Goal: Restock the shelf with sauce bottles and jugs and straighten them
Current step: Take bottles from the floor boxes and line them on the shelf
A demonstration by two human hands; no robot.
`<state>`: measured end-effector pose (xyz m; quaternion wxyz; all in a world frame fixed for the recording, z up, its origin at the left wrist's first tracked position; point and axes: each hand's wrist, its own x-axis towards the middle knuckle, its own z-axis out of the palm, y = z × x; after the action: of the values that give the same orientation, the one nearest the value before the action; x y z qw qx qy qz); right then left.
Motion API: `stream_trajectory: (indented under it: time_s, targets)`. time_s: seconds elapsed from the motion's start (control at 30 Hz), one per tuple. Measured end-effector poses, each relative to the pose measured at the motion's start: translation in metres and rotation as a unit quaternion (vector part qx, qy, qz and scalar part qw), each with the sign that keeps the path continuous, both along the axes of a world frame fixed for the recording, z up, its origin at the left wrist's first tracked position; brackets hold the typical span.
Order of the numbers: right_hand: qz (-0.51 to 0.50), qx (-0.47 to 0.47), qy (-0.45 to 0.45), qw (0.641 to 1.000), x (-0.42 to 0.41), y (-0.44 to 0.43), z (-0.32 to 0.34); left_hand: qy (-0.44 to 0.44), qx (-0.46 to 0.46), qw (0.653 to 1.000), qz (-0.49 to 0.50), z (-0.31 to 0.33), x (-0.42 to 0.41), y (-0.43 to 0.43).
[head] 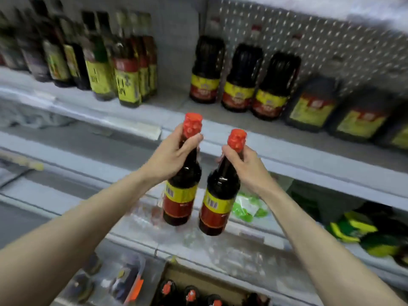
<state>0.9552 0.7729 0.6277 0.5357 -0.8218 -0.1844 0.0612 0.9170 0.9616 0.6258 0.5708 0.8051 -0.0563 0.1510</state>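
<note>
Head view: left grip (171, 155) & right grip (247, 167) each curl round a neck just under the red cap. Left bottle (181, 191) & right bottle (218, 202) hang upright in front of the shelf (287, 151), not yet on it. Full, prob. glass: heavy, stiff, slick, breakable. Neck hold OK; set down gently.

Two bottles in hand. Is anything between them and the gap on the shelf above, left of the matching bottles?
Nothing visible. The left hand grips the left bottle and the right hand the right bottle, by the necks, before the shelf edge; the gap between the yellow-labelled bottles and three matching bottles looks bare.
</note>
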Motion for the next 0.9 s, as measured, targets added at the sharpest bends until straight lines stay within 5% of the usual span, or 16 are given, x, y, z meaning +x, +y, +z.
stream_trajectory:
  time_s: [0.23,0.4,0.63,0.9]
  targets:
    - [-0.010,0.079,-0.159,0.984,-0.026,-0.021,0.236,-0.170,0.010,0.985,-0.025,0.242,-0.009,-0.035]
    - [-0.047,0.132,-0.266,0.954,-0.041,-0.040,0.352,-0.272,0.006,0.962,-0.033,0.359,-0.018,-0.064]
    - [-0.111,0.160,-0.383,0.903,-0.049,-0.066,0.453,-0.355,-0.007,0.934,-0.032,0.461,-0.012,-0.100]
    - [-0.154,0.186,-0.443,0.864,-0.005,-0.068,0.497,-0.398,-0.022,0.917,0.006,0.498,0.033,-0.123]
